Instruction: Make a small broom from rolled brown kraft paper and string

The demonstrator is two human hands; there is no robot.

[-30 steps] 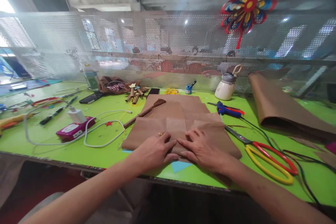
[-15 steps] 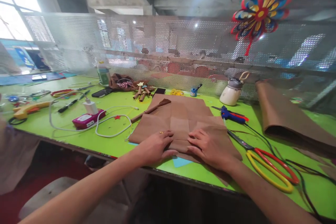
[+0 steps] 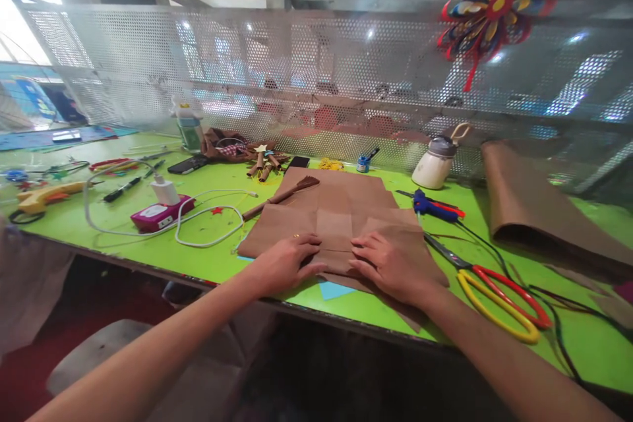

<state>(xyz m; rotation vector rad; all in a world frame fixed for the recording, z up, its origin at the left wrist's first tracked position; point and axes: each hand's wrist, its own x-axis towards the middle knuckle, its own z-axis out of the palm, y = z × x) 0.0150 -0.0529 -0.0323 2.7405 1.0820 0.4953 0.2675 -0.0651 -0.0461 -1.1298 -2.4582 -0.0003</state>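
Note:
Folded brown kraft paper (image 3: 334,224) lies near the front edge of the green table. My left hand (image 3: 287,262) rests on its left front part, fingers stretched out and thumb apart, with a ring on one finger. On the right front part lies my right hand (image 3: 388,267), its fingers spread flat on the paper. A strip of paper runs up the middle between them. A light blue sheet (image 3: 335,289) peeks out beneath the front edge. Across the upper left of the paper lies a rolled brown paper stick (image 3: 281,198) with a frayed end.
Right of the paper are large scissors (image 3: 499,300) and a blue glue gun (image 3: 438,206). Behind them stand a cream flask (image 3: 435,163) and a curled brown sheet (image 3: 548,211). To the left are a magenta power strip (image 3: 161,214) with a white cable and a yellow glue gun (image 3: 47,196).
The view has tilted slightly, so the table sits a little higher in the picture. Both hands stay on the brown paper in nearly the same place.

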